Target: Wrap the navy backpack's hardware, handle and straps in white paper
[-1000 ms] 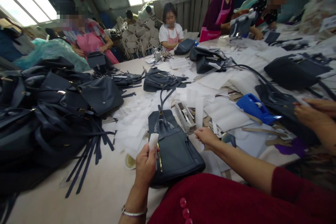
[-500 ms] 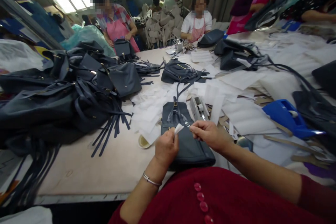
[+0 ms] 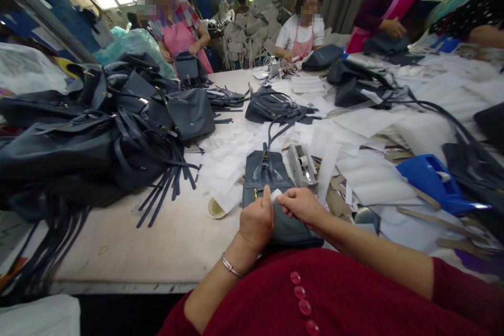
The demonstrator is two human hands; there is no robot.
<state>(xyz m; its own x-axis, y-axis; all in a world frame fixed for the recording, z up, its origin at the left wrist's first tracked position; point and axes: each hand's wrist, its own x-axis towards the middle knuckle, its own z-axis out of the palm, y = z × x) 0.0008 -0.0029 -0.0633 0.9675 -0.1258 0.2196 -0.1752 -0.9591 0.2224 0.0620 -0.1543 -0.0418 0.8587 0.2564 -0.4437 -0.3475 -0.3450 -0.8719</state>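
A small white strip [image 3: 276,196], paper or thin foam, is pinched between my two hands. My left hand [image 3: 258,220] is closed with the thumb up against the strip's left end. At the strip's right end, the fingertips of my right hand [image 3: 301,205] are pressed together on it. Both hands are over a dark blue-grey leather backpack [image 3: 258,165] lying flat in front of me. Clear plastic wrap covers its strap ends, and a gold zipper pull shows beside my left thumb. The lower part of the bag is partly hidden by my hands.
A grey tape dispenser [image 3: 302,164] stands right of the bag, and a blue tape dispenser [image 3: 433,181] farther right. A tape roll [image 3: 216,208] lies to the left. Dark bags [image 3: 79,147] are heaped at left; white foam sheets [image 3: 378,173] cover the right. Co-workers stand across the table [image 3: 157,252].
My hands have come closer together, and the right fingertips now meet the white strip near my left thumb. At the far right, a co-worker's dark bag has been lowered to the table.
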